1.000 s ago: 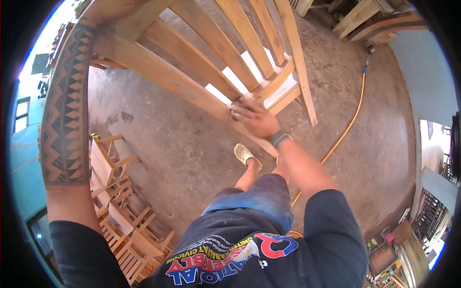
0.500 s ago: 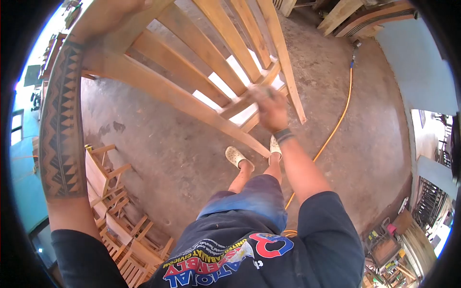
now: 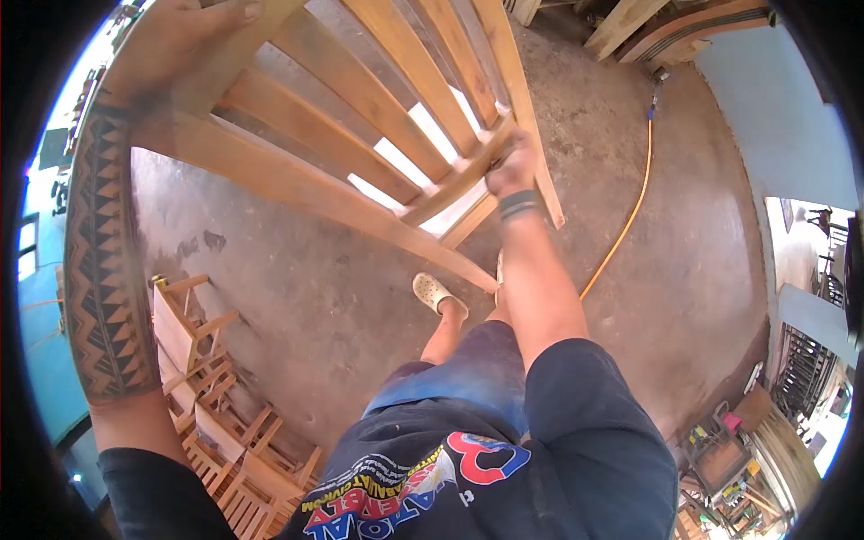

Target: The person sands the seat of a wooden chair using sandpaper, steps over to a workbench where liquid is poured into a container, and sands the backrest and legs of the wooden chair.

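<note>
A wooden chair (image 3: pixel 364 99) with a slatted back stands tilted before me, its legs toward my feet. My left hand (image 3: pixel 180 45) wraps around the wide top rail, the thumb lying over its face. On the curved lower crosspiece (image 3: pixel 463 183), my right hand (image 3: pixel 511 171) presses near its right end, the fingers curled and smeared by motion. Whatever is in those fingers, if anything, is hidden. White patches (image 3: pixel 416 155) show between the slats. A wristband (image 3: pixel 518 205) circles my right wrist.
An orange hose (image 3: pixel 644 180) runs along the concrete floor on the right. Several unfinished wooden chairs (image 3: pixel 220 405) stand at the lower left. Timber pieces (image 3: pixel 630 27) lie at the top right beside a blue wall (image 3: pixel 765 108). Tools and scraps (image 3: pixel 720 459) fill the lower right.
My right hand has slid up and right along the crosspiece toward its end. The chair and my left hand sit slightly farther left in the view.
</note>
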Demonstrator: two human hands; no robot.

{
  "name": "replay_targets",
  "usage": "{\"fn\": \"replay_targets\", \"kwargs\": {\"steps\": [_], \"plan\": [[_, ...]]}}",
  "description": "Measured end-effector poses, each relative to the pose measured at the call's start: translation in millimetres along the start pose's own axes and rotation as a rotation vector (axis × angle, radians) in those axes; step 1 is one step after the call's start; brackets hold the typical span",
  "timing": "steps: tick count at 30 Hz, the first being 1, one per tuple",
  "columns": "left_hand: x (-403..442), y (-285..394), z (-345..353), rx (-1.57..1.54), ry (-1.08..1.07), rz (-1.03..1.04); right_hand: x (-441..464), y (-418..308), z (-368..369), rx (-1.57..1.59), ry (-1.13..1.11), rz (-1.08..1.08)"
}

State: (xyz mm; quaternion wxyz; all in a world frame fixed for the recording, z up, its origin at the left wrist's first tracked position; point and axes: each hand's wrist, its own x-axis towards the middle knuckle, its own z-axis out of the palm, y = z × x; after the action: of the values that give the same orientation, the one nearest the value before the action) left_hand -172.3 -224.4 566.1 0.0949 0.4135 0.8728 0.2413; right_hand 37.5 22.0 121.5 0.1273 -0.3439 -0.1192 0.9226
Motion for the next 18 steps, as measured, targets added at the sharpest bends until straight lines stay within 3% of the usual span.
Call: {"fn": "replay_targets", "kwargs": {"steps": [2,5,7,8,9,10,13,15,17,18], "plan": [[4.7,-3.0,4.2,-0.081,0.022,0.113,3.0,59.1,-44.5,-0.07,-0.014,-0.18],[2.1,-10.9,9.7,-0.046,0.057,0.305,-80.2,101.7,-15.9,-0.066,0.013,-0.194],[-1.2,-1.1,15.4,0.049,0.103,0.286,-86.8,86.6,-15.7,-0.007,-0.036,-0.08],[-0.8,-0.5,14.2,0.049,0.092,0.263,-53.7,49.5,-31.7,0.028,-0.115,-0.001],[1.8,-6.8,5.7,-0.042,0.018,0.198,-46.8,-25.0,2.6,-0.029,-0.25,0.071],[2.9,-9.8,1.2,-0.141,-0.057,0.141,-55.0,-44.6,31.1,0.019,-0.077,0.122],[4.1,0.9,-4.2,-0.216,-0.221,0.283,-8.6,18.3,-22.3,-0.035,0.085,-0.127],[-6.6,15.3,11.9,-0.016,0.015,0.246,-31.4,84.7,-54.5,0.051,-0.037,-0.136],[0.3,-11.5,13.5,0.028,0.094,0.178,-89.5,149.2,-26.0,0.083,0.241,-0.144],[17.1,-67.5,-8.0,-0.021,0.057,0.132,-97.2,145.5,-20.6,0.132,0.246,-0.086]]}}
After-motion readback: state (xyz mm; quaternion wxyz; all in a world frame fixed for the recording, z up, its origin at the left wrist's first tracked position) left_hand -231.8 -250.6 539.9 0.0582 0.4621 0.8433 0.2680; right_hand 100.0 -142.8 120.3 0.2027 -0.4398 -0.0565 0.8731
